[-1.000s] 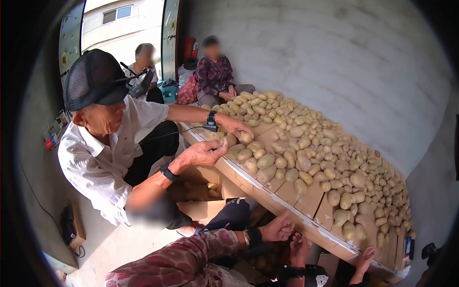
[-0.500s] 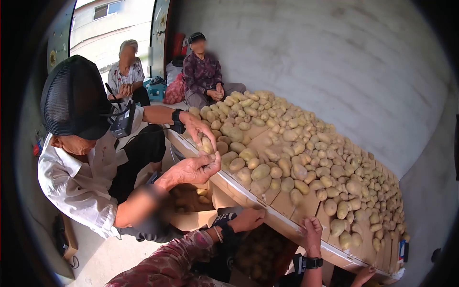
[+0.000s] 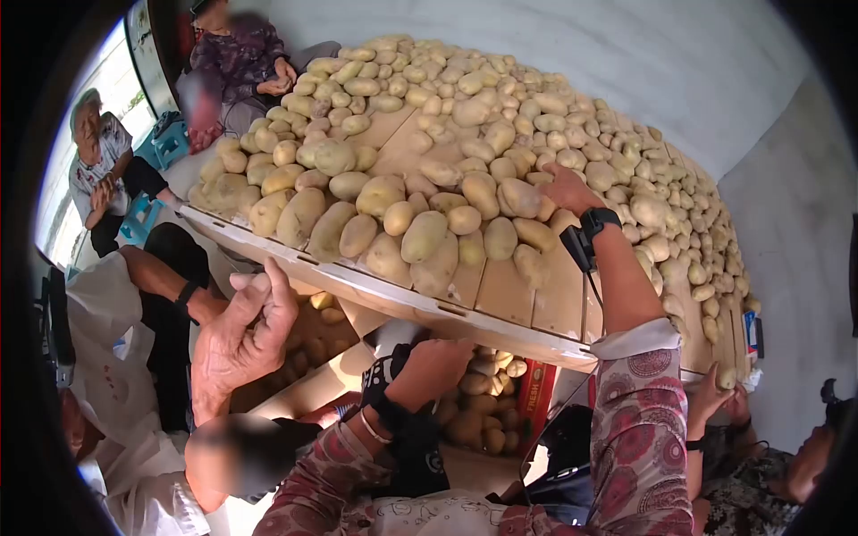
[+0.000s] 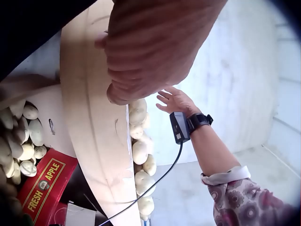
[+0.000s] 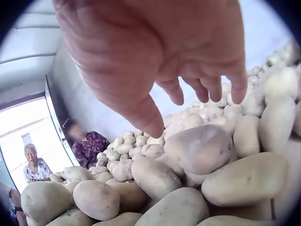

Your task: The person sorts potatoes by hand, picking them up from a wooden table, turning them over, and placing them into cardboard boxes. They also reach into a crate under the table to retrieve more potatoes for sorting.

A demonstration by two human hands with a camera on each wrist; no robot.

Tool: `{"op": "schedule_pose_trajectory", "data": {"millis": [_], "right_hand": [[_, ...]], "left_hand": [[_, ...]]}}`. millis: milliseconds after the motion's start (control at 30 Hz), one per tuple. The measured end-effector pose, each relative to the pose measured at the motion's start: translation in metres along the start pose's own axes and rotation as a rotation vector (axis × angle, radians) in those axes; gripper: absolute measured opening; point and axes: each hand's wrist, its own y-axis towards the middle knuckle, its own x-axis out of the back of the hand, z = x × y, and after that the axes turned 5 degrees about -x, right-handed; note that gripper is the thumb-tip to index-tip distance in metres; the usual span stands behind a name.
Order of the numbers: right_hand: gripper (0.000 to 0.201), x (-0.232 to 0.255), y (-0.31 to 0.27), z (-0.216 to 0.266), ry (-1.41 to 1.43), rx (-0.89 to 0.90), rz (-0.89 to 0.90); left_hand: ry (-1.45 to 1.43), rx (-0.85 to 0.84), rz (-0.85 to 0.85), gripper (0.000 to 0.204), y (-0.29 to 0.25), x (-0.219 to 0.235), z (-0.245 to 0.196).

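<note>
My right hand point(image 3: 572, 189) reaches over the heaped potatoes point(image 3: 424, 237) on the cardboard-covered table. In the right wrist view its fingers are spread and slightly bent, with the thumb tip close above a large potato point(image 5: 200, 148). Nothing lies in its grasp. My left hand point(image 3: 438, 366) hangs at the table's near edge point(image 3: 393, 299), above a box of potatoes. Its fingers curl loosely and no object shows in them; in the left wrist view the hand point(image 4: 150, 52) overlaps the table's side and its palm side is mostly hidden.
Below the table are a red "FRESH APPLE" box point(image 3: 534, 402) and another carton point(image 3: 308, 380) with potatoes. At left, another person's hand point(image 3: 246, 335) is raised by the table edge. A person at right holds a potato point(image 3: 726, 377). Two more people sit near the doorway.
The head view has swung toward the table, shifting the scene left. My right hand has gone from the table edge out over the potatoes. My left hand stays near the edge.
</note>
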Motion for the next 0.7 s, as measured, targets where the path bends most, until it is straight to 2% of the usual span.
{"op": "schedule_pose_trajectory", "data": {"millis": [33, 67, 100, 133, 167, 200, 233, 267, 300, 367, 433, 500, 567, 600, 633, 700], "right_hand": [[0.062, 0.002, 0.006, -0.002, -0.062, -0.002, 0.023], [0.061, 0.002, 0.018, 0.003, -0.121, 0.019, 0.045], [0.059, -0.007, 0.031, -0.01, -0.116, 0.125, 0.027], [0.061, -0.008, 0.033, 0.004, -0.154, 0.086, 0.196], [0.065, -0.017, 0.034, 0.011, -0.151, 0.021, 0.252], [0.076, -0.038, 0.057, -0.015, -0.19, 0.013, 0.31], [0.082, -0.05, 0.045, 0.003, -0.242, 0.02, 0.268], [0.088, -0.044, 0.03, 0.017, -0.303, -0.003, 0.226], [0.088, -0.043, 0.027, 0.029, -0.369, -0.068, 0.24], [0.069, -0.038, 0.044, 0.014, -0.129, -0.211, 0.245], [0.06, -0.041, 0.058, -0.011, 0.184, -0.226, 0.291], [0.054, -0.035, 0.069, -0.013, 0.214, -0.2, 0.352], [0.061, -0.038, 0.071, 0.002, 0.044, -0.183, 0.499], [0.062, -0.05, 0.085, -0.012, -0.03, -0.161, 0.43], [0.062, -0.052, 0.091, -0.008, -0.006, -0.141, 0.411], [0.066, -0.053, 0.097, 0.0, -0.218, -0.15, 0.496]], "left_hand": [[-0.017, 0.02, -0.029, 0.014, -0.003, -0.004, 0.0], [0.056, 0.019, 0.063, 0.011, -0.001, -0.007, 0.001], [0.036, -0.012, -0.004, 0.009, -0.002, -0.007, 0.0], [0.021, -0.012, -0.035, 0.009, -0.005, -0.004, 0.0], [0.059, -0.03, -0.018, 0.01, -0.007, -0.011, 0.007], [0.127, -0.062, 0.031, 0.014, -0.007, -0.022, 0.017], [0.052, -0.05, 0.061, 0.017, -0.005, -0.027, 0.019], [0.029, 0.051, 0.139, 0.011, -0.001, -0.009, 0.006], [0.027, 0.073, 0.099, 0.011, 0.003, -0.003, 0.004], [-0.074, 0.087, 0.103, 0.01, -0.005, 0.003, 0.003], [-0.058, 0.11, 0.154, 0.011, -0.003, 0.011, 0.001], [-0.004, 0.09, 0.193, 0.012, -0.003, 0.006, 0.003], [-0.103, 0.096, 0.187, 0.015, -0.004, -0.017, 0.005], [-0.154, 0.091, 0.181, 0.02, -0.004, -0.018, 0.014], [0.065, 0.032, 0.147, 0.025, -0.005, -0.002, -0.001], [0.072, -0.102, 0.041, 0.021, -0.002, 0.01, -0.01]]}}
